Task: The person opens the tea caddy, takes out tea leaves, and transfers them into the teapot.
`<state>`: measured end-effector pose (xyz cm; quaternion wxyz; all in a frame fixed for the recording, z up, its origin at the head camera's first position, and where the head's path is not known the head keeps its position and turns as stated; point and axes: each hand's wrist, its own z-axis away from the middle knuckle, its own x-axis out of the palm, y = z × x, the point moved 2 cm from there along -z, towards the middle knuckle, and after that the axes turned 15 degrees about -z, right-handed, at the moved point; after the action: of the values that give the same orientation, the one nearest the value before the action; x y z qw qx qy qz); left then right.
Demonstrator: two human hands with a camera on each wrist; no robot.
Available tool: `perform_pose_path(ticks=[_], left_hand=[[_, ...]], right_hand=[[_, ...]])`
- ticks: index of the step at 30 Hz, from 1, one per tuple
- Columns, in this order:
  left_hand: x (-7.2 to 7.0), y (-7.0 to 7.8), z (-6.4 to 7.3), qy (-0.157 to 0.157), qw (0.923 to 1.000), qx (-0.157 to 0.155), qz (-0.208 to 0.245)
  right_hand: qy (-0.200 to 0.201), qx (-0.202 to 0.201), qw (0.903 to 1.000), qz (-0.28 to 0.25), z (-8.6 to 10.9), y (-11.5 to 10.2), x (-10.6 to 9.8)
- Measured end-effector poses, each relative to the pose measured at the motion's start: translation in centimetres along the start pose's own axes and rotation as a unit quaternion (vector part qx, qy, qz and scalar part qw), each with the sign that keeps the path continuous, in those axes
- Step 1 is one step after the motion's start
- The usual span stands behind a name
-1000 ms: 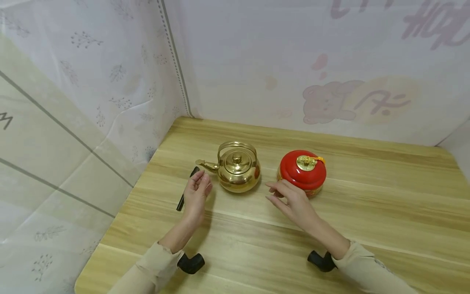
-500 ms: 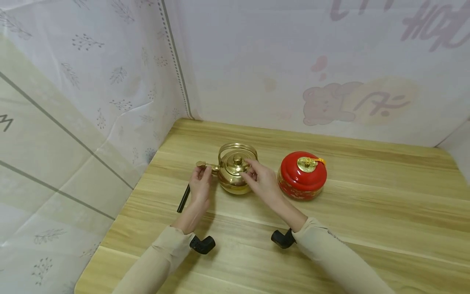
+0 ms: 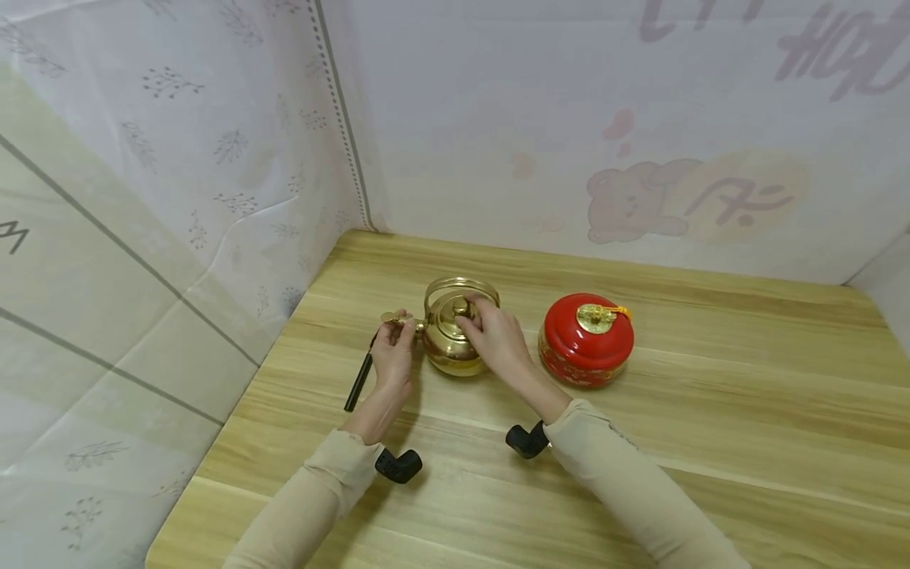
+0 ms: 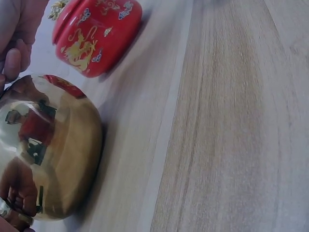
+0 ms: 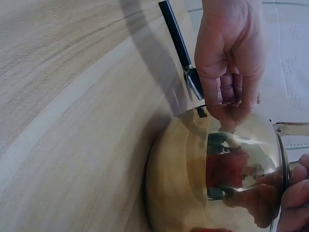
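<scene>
A shiny brass teapot (image 3: 449, 352) stands on the wooden table, its spout (image 3: 389, 317) pointing left and its hoop handle raised. My left hand (image 3: 392, 362) pinches the spout from the near side, thumb and fingers around it. Over the pot's right side reaches my right hand (image 3: 501, 338), thumb and forefinger around the knob (image 3: 461, 303) of the lid, which sits on the pot. The right wrist view shows the left fingers (image 5: 235, 87) at the spout, which they mostly hide. At the right edge of that view, the right fingers (image 5: 295, 195) are by the lid.
Right of the teapot stands a red lidded jar (image 3: 584, 359) with gold decoration and a yellow tassel. A slim black-handled tool (image 3: 359, 383) with a metal collar lies left of the left hand. Patterned cloth walls (image 3: 498, 158) border the table's back and left.
My right hand has moved left from beside the red jar to the teapot's lid knob. My left hand has moved slightly right and up and taken hold of the spout.
</scene>
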<state>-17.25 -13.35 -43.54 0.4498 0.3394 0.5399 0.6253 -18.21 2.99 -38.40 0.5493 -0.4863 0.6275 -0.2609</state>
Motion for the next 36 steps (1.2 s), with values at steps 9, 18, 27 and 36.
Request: perform_pose_path(ticks=[9,18,27,36], left_hand=[[0.10,-0.06,0.00,0.004,0.9999,0.009,0.008],[0.13,-0.15,0.06,-0.002,0.9997,0.016,0.017],[0.25,-0.23,0.07,-0.002,0.9996,0.023,0.019],[0.25,-0.37,0.04,0.001,0.9995,0.030,-0.013]], right_hand=[[0.002,0.009,0.9999,0.011,-0.27,0.13,0.02],[0.002,0.009,0.9999,0.006,-0.31,0.15,0.08],[0.005,0.002,0.9999,0.010,-0.41,0.07,-0.03],[-0.001,-0.003,0.9999,0.011,-0.47,0.12,-0.07]])
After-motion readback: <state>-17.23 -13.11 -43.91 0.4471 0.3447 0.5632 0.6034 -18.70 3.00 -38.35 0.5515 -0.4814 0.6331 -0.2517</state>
